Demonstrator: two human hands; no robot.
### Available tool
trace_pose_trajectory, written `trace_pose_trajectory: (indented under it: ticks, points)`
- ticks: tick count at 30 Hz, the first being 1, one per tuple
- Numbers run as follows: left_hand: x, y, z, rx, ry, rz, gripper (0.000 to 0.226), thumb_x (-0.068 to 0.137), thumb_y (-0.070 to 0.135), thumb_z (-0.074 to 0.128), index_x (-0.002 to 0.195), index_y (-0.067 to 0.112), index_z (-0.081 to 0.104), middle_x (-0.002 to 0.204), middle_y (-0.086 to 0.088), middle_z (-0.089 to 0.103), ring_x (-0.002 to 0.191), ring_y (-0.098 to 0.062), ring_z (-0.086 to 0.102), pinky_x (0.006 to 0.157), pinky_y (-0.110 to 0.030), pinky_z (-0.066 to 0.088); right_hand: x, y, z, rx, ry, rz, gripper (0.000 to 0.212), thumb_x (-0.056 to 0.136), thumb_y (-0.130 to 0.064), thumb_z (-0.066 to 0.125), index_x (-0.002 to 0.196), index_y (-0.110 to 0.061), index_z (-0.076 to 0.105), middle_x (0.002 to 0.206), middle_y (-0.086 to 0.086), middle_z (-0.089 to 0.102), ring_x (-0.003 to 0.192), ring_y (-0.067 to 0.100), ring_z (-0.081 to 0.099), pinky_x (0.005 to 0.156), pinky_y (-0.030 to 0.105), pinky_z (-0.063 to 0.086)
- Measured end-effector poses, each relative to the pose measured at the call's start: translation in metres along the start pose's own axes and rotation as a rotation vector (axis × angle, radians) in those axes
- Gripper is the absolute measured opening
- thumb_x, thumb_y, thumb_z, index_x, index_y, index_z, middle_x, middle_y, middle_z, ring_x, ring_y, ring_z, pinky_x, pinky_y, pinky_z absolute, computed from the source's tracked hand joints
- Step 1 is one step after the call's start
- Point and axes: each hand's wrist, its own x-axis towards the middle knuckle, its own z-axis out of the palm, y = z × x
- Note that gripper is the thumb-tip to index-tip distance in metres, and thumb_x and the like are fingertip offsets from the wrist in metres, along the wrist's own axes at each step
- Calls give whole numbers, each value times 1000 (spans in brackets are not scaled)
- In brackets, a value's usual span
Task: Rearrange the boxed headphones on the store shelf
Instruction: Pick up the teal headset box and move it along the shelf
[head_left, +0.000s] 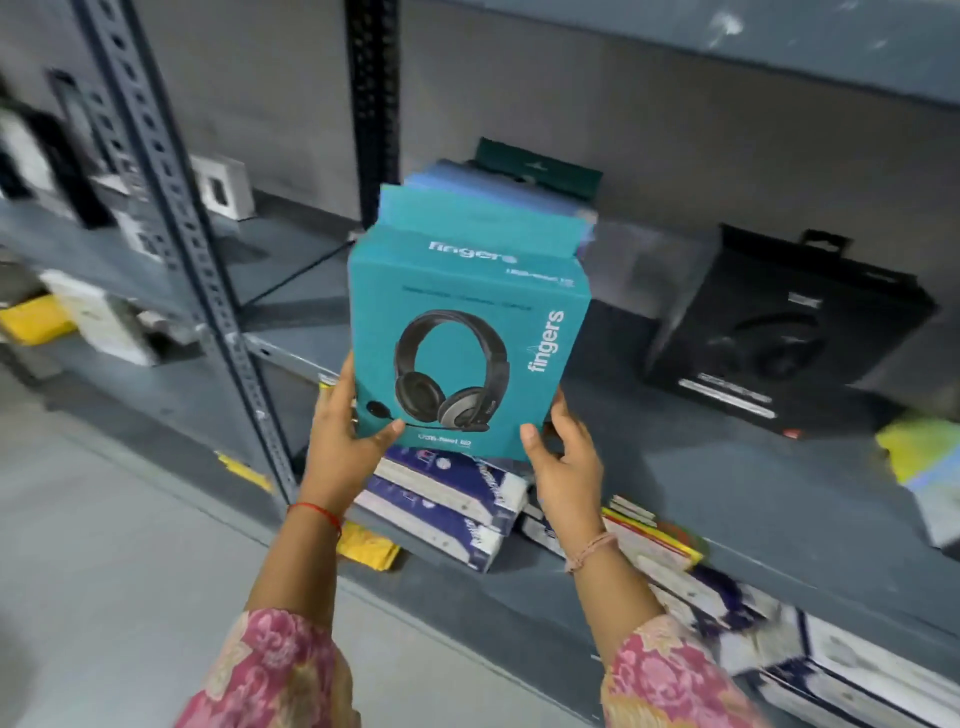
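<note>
A teal headphone box with a black headset printed on its front is held upright in front of the grey metal shelf. My left hand grips its lower left corner and my right hand grips its lower right corner. Directly behind it stands a row of similar teal and blue boxes, with a dark green box at the back. A black headphone box leans on the same shelf to the right.
A slotted steel upright stands left of the box. White and navy boxes are stacked on the lower shelf below my hands. Yellow packets lie near the shelf edge. Small white and black boxes fill the left bay.
</note>
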Motion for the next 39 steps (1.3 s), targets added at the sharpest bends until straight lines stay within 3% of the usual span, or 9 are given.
trace_pose_trajectory:
  ticks: [6, 10, 13, 19, 23, 25, 28, 33, 39]
  points:
    - [62, -57, -78, -12, 218, -76, 69, 71, -10, 66, 130, 21, 46, 107, -4, 60, 82, -13, 58, 83, -33, 49, 31, -11, 131, -74, -53, -24, 49, 87, -5, 54, 133, -22, 46, 103, -14, 55, 92, 10, 56, 68, -9, 31]
    - [94, -82, -102, -69, 357, -157, 54, 71, -5, 70, 118, 14, 54, 106, -2, 60, 91, -19, 58, 88, -33, 48, 53, -16, 194, -111, 24, 8, 45, 87, -12, 57, 131, -16, 47, 104, 11, 66, 96, 24, 56, 73, 3, 33]
    - [114, -90, -108, -53, 383, -128, 44, 70, -1, 72, 109, 15, 58, 102, -6, 62, 90, -22, 59, 84, -30, 50, 74, -17, 220, -137, 102, 43, 42, 87, -13, 58, 128, -6, 49, 113, 23, 63, 96, 26, 57, 74, 6, 29]
    - [137, -98, -108, 48, 412, -135, 32, 70, 11, 76, 98, 5, 62, 102, -18, 66, 90, -29, 61, 87, -46, 53, 95, -14, 240, -196, 152, 48, 41, 89, -15, 56, 127, -4, 49, 115, 25, 62, 104, 36, 55, 78, 22, 34]
    - [126, -95, -104, 146, 460, -146, 41, 69, 20, 77, 97, 7, 50, 101, -19, 53, 92, -34, 52, 84, -50, 50, 91, -16, 235, -177, 114, 106, 43, 88, -18, 57, 129, -7, 48, 113, 23, 62, 95, 27, 55, 71, 14, 33]
    - [109, -91, -93, 246, 486, -68, 44, 71, 25, 75, 99, 4, 48, 99, -20, 47, 91, -32, 45, 83, -50, 45, 72, -18, 222, -144, 110, 83, 44, 86, -18, 60, 127, -9, 49, 119, 20, 60, 102, 27, 56, 82, 16, 39]
    - [82, -75, -60, 305, 302, 97, 32, 78, 25, 67, 92, 1, 51, 90, -19, 50, 85, -24, 42, 77, -42, 41, 42, -14, 182, -179, 143, -119, 37, 85, -18, 62, 120, -12, 56, 127, 12, 57, 116, 22, 49, 97, 39, 44]
    - [47, -29, 27, 264, -150, 302, 28, 84, 26, 57, 102, 5, 57, 90, -15, 60, 84, -30, 57, 79, -36, 45, 18, 10, 78, -297, 243, -310, 29, 85, -23, 60, 113, -16, 60, 122, 5, 49, 114, 5, 42, 100, 12, 33]
    - [5, 21, 151, 178, -383, 299, 34, 84, 22, 62, 114, 8, 54, 101, -15, 58, 91, -27, 56, 84, -33, 44, -4, 46, -76, -355, 379, -203, 31, 85, -21, 59, 116, -18, 57, 123, -1, 41, 105, 21, 56, 90, 34, 49]
